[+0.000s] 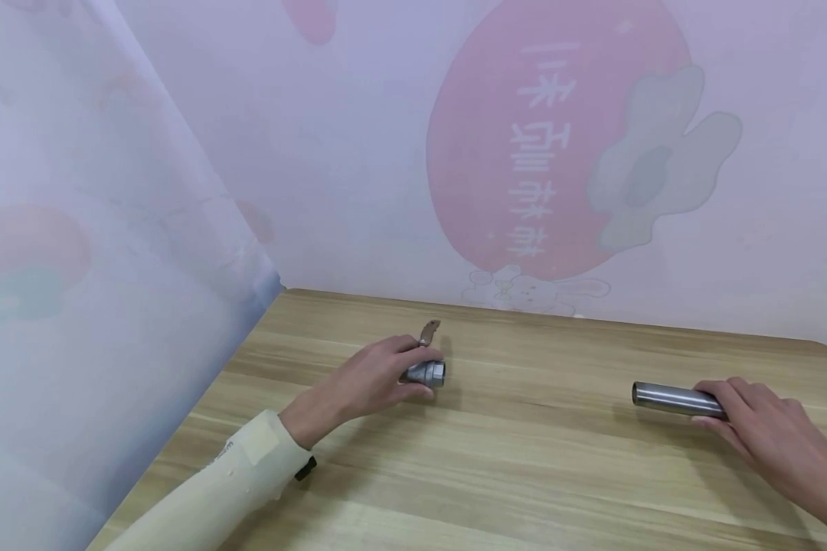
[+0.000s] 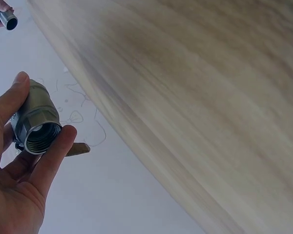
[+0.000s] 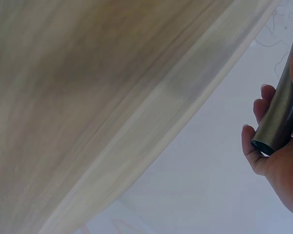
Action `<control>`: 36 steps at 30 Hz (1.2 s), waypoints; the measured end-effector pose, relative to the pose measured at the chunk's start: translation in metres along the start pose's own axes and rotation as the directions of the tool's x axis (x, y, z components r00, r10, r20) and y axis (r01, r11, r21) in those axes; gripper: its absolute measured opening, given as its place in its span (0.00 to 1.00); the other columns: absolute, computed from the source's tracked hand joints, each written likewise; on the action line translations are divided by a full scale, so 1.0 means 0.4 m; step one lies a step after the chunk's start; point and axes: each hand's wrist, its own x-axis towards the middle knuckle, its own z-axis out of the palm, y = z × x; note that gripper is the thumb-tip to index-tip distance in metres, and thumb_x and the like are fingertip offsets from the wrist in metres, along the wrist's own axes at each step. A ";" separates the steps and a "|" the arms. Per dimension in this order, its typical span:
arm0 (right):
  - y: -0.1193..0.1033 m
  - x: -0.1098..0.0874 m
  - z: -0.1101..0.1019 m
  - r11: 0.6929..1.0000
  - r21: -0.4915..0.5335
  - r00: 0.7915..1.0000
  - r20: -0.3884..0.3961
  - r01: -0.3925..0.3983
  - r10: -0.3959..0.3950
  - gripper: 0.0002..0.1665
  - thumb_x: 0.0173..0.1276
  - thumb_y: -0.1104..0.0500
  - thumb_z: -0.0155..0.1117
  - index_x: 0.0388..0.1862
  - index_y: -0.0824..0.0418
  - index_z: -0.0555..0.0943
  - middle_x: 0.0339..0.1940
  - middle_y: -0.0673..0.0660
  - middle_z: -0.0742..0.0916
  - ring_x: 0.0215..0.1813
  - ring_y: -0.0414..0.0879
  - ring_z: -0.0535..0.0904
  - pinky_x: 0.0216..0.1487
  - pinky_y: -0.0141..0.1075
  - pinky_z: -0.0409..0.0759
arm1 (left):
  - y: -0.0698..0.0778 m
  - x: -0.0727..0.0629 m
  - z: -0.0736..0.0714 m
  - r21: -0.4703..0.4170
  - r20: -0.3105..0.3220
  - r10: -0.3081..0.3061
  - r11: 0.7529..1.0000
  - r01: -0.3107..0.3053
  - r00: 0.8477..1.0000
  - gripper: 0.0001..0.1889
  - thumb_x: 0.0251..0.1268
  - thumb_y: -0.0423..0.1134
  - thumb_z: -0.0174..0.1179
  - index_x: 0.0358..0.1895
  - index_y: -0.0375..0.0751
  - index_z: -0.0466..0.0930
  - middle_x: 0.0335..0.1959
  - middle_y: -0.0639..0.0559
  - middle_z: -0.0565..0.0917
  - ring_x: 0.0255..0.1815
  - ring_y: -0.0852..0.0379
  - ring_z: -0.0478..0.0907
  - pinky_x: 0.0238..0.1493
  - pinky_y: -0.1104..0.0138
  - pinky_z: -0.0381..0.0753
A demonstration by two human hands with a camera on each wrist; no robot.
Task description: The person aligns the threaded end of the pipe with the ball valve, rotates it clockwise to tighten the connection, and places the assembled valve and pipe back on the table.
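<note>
Gripping a metal valve [image 1: 423, 373] between thumb and fingers, a person's left hand [image 1: 379, 371] is held over a wood-grain tabletop [image 1: 510, 459], while a plain metal pipe [image 1: 675, 399] is grasped in the right hand [image 1: 765, 428]. The valve and the pipe are kept well apart, the valve being held left of the tabletop's middle and the pipe toward its right side. By the valve's brownish lever [image 1: 429, 333], the far edge of the table is pointed at; in the left wrist view, screw threads are revealed inside its open mouth. One open end of the pipe is turned leftward, in the direction of the valve, and the other end is seen beside the palm in the right wrist view. The left forearm is covered by a cream sleeve [image 1: 220, 490]. The scene is backed by a pale sheet [image 1: 358, 153], on which a red oval [image 1: 482, 138] with white characters, a grey figure [image 1: 616, 184] and an outlined rabbit [image 1: 527, 292] are printed.
</note>
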 end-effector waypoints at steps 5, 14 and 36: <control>-0.001 0.005 0.002 1.000 0.004 1.000 -0.011 0.009 -0.009 0.21 0.75 0.47 0.74 0.56 0.57 0.78 0.36 0.48 0.84 0.33 0.46 0.78 0.27 0.41 0.69 | 0.002 0.003 0.005 -0.001 0.009 0.006 1.000 -0.006 1.000 0.30 0.67 0.52 0.78 0.70 0.51 0.84 0.57 0.47 0.87 0.52 0.53 0.87 0.53 0.58 0.90; -0.006 0.011 0.001 1.000 0.003 1.000 -0.007 0.003 -0.003 0.22 0.75 0.47 0.75 0.57 0.56 0.79 0.37 0.47 0.84 0.34 0.46 0.79 0.29 0.42 0.69 | 0.008 0.010 0.008 0.005 0.018 0.008 1.000 -0.008 1.000 0.30 0.68 0.53 0.77 0.71 0.51 0.84 0.57 0.48 0.87 0.52 0.55 0.86 0.53 0.59 0.90; -0.016 0.025 0.004 0.999 0.001 0.998 -0.049 0.033 -0.033 0.21 0.74 0.45 0.75 0.56 0.54 0.80 0.38 0.47 0.85 0.34 0.46 0.80 0.31 0.41 0.69 | 0.020 0.019 0.021 -0.016 0.021 0.015 1.000 -0.015 1.000 0.30 0.67 0.53 0.78 0.70 0.50 0.85 0.55 0.49 0.88 0.48 0.58 0.85 0.50 0.63 0.89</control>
